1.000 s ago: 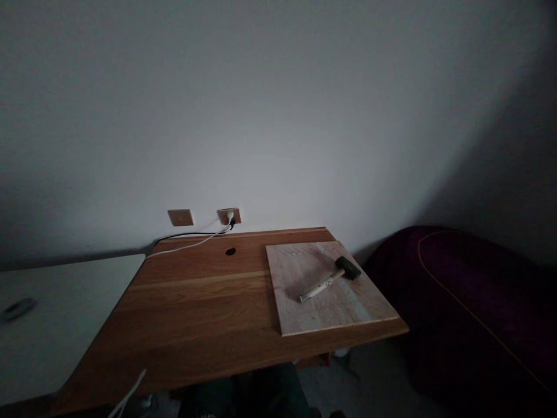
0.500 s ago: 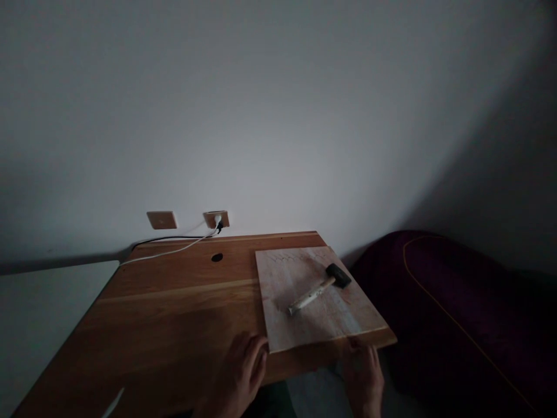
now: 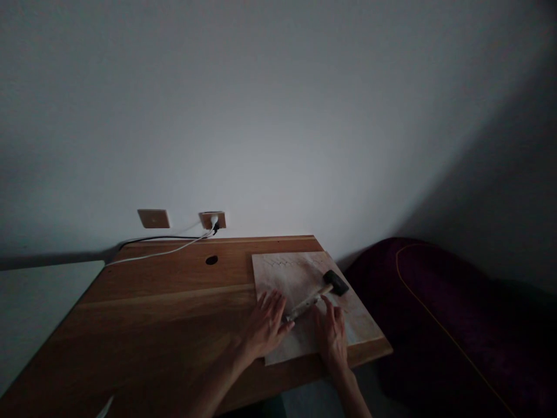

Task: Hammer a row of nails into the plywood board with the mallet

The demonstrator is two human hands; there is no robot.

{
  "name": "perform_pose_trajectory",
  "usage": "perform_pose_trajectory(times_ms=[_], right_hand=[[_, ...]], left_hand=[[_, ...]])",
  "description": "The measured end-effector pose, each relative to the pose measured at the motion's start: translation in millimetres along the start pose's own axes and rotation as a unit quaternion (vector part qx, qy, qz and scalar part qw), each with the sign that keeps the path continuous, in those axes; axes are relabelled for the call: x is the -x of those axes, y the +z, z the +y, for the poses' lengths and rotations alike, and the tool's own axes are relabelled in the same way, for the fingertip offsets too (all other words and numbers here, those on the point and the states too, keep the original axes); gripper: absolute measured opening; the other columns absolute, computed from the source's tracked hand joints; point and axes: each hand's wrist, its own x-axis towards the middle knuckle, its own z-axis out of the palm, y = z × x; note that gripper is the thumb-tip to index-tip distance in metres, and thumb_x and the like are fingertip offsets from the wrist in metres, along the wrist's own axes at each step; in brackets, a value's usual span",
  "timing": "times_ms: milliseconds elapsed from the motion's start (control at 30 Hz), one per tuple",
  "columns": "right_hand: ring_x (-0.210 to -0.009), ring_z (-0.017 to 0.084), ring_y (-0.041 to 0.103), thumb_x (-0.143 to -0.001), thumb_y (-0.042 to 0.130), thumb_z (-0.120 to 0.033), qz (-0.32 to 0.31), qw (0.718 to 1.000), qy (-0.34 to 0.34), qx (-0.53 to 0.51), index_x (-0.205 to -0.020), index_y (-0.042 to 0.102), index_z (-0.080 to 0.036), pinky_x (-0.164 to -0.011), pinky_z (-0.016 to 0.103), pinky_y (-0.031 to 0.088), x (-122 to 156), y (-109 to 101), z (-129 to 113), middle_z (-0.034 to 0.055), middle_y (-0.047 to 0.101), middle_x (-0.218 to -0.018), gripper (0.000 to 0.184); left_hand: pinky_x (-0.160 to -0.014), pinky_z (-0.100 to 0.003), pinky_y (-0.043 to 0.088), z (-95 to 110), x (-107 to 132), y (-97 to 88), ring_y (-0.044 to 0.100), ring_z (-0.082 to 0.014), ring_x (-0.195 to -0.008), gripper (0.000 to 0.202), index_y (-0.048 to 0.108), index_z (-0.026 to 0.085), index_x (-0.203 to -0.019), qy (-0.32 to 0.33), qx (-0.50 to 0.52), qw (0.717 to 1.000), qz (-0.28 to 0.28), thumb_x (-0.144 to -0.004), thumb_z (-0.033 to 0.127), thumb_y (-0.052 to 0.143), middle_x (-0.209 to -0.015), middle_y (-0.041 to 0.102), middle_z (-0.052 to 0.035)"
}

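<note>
A pale square board (image 3: 282,273) lies on the right end of a wooden desk (image 3: 174,302). On it rests a mallet (image 3: 317,293) with a black head and a light, worn handle. My left hand (image 3: 265,325) lies flat on the board's left part, fingers spread, its fingertips near the handle's end. My right hand (image 3: 331,334) rests open on the board just in front of the handle, fingers stretched toward it. Neither hand holds anything.
Two wall sockets (image 3: 213,220) sit above the desk's back edge, with a white and a black cable (image 3: 161,247) running left. A round cable hole (image 3: 211,260) is in the desktop. A white surface (image 3: 35,296) adjoins on the left; dark purple upholstery (image 3: 456,325) stands right.
Both hands have come up from the desk's front edge onto the board, close to the mallet's handle. The view has shifted slightly right and down.
</note>
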Motion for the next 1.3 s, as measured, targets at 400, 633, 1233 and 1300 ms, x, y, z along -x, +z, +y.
perform_pose_trajectory(times_ms=[400, 633, 1233, 1300], right_hand=[[-0.135, 0.045, 0.053, -0.101, 0.033, -0.042, -0.024, 0.946, 0.082, 0.312, -0.148, 0.05, -0.005, -0.107, 0.059, 0.044, -16, -19, 104, 0.0298, 0.056, -0.144, 0.062], [-0.125, 0.043, 0.061, -0.105, 0.031, -0.047, -0.047, 0.937, 0.09, 0.335, -0.145, 0.056, -0.008, -0.102, 0.058, 0.047, -19, -20, 99, 0.0282, 0.06, -0.141, 0.062], [-0.118, 0.042, 0.062, -0.104, 0.038, -0.05, -0.188, 0.936, 0.101, 0.279, -0.153, 0.05, -0.019, -0.09, 0.056, 0.052, 12, -32, 7, 0.0197, 0.062, -0.142, 0.059], [-0.114, 0.04, 0.064, -0.104, 0.036, -0.048, -0.188, 0.95, 0.084, 0.235, -0.151, 0.052, -0.019, -0.089, 0.054, 0.053, 26, -32, -3, 0.0191, 0.064, -0.139, 0.057]], left_hand=[[-0.129, -0.059, 0.016, -32, -29, 19.0, 0.022, -0.0392, -0.16, 0.106, 0.038, 0.009, -0.162, 0.053, -0.039, 0.992, -0.108, -0.091, 0.088, 0.036, -0.17, 0.028, -0.0237], [-0.13, -0.06, 0.013, -26, -29, 15.0, 0.024, -0.0392, -0.16, 0.108, 0.04, 0.008, -0.16, 0.049, -0.048, 0.992, -0.11, -0.089, 0.089, 0.04, -0.17, 0.03, -0.0248], [-0.131, -0.057, 0.012, -59, 67, -51.4, 0.016, -0.037, -0.162, 0.097, 0.035, 0.01, -0.163, 0.036, -0.097, 0.989, -0.106, -0.093, 0.075, 0.053, -0.172, 0.027, -0.0204], [-0.132, -0.057, 0.013, -67, 90, -68.3, 0.017, -0.0373, -0.162, 0.097, 0.033, 0.012, -0.164, 0.034, -0.098, 0.988, -0.115, -0.092, 0.073, 0.055, -0.173, 0.025, -0.0191]])
